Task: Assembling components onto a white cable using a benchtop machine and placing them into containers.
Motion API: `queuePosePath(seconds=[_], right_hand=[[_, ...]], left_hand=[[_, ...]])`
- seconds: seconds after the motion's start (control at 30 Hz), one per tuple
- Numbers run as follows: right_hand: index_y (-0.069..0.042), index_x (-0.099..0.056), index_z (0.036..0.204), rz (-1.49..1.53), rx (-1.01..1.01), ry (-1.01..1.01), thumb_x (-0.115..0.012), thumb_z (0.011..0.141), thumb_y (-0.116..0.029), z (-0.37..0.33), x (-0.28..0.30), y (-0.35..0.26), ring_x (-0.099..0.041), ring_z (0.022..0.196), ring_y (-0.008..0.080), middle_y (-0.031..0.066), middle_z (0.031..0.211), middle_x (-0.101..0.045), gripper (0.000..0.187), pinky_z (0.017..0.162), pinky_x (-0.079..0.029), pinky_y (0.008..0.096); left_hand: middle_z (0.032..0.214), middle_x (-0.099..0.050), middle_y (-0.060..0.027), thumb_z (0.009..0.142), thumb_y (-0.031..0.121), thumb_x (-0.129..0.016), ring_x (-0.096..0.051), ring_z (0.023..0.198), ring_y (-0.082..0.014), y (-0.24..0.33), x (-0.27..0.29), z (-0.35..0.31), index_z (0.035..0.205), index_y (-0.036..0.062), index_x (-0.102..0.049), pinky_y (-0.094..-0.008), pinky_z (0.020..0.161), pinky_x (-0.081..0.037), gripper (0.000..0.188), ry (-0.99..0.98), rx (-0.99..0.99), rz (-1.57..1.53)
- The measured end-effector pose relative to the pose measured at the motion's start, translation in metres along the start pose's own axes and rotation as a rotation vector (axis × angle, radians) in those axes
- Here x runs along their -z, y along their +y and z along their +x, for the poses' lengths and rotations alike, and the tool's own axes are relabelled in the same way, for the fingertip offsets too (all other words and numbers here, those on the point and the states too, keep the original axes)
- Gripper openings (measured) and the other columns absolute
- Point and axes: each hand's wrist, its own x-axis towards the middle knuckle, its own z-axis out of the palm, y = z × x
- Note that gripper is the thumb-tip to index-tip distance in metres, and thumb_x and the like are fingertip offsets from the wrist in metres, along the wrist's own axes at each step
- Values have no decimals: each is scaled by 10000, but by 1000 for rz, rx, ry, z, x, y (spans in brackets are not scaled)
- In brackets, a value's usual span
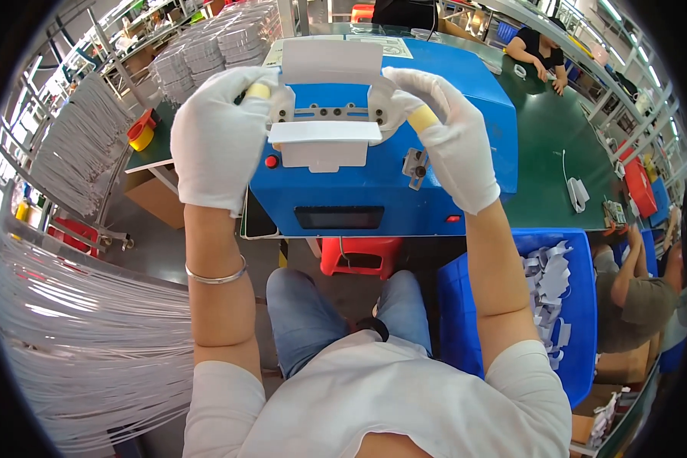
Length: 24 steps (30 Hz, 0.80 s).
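Both my hands wear white gloves with yellow wraps on the thumbs. My left hand (223, 133) is closed at the left end of a white plastic part (332, 61), thumb against its edge. At the opposite end my right hand (456, 133) is closed too, thumb and fingers pinching the side. The white part has a raised back panel and a front flap (324, 145), with a metal bar and screws between. It sits at the top of a blue machine (404, 187), which has a dark display (340, 217) and a red button (272, 161) facing me.
To my right stands a blue bin (588, 305) of white pieces, below a green table (542, 168) holding a white piece with a cable (577, 192). White cables hang from racks (107, 336) on the left. Stacked clear trays (221, 46) stand behind. Other people work at right.
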Motion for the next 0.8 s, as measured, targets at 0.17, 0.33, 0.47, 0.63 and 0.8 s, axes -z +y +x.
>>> queuePosePath(seconds=[0.17, 0.33, 0.47, 0.63, 0.8], right_hand=[[8, -569, 1180, 286, -305, -133, -594, 882, -138, 6, 0, -8, -546, 1067, 143, 82, 1133, -599, 332, 983, -379, 262], [30, -563, 1152, 264, -182, -79, -580, 908, -150, 8, 3, -2, -572, 924, 127, 67, 1045, -607, 304, 858, -440, 248], [10, -626, 1046, 124, -54, -70, -575, 919, -167, 37, -6, -9, -553, 911, 99, 23, 983, -628, 224, 861, -415, 220], [6, -642, 995, -281, 57, -132, -582, 909, -180, 50, -15, 0, -542, 814, 86, 52, 894, -636, 213, 759, -435, 228], [18, -597, 1115, -634, 336, 198, -517, 931, -104, 12, -22, -23, -565, 1079, 203, 120, 1135, -619, 235, 970, -395, 310]], left_hand=[[833, -627, -22, 867, 99, -605, -522, 660, -42, -22, -3, -2, 1131, 1, -630, -190, 565, -425, 283, -228, 342, -441], [903, -619, -25, 905, 265, -624, -541, 682, -54, -33, -24, -30, 1098, 22, -624, -181, 556, -435, 311, 34, 251, -596], [914, -640, -55, 904, 183, -616, -587, 786, -108, -35, -27, -38, 990, 16, -656, -235, 679, -477, 192, 192, 204, -504], [975, -649, -182, 841, 82, -619, -621, 944, -304, -48, -4, -44, 879, 54, -689, -340, 829, -487, 84, 103, -146, -250], [1179, -591, -142, 872, 133, -634, -615, 978, -184, -86, 41, -72, 1121, 33, -624, -275, 843, -477, 268, 301, -45, -49]])
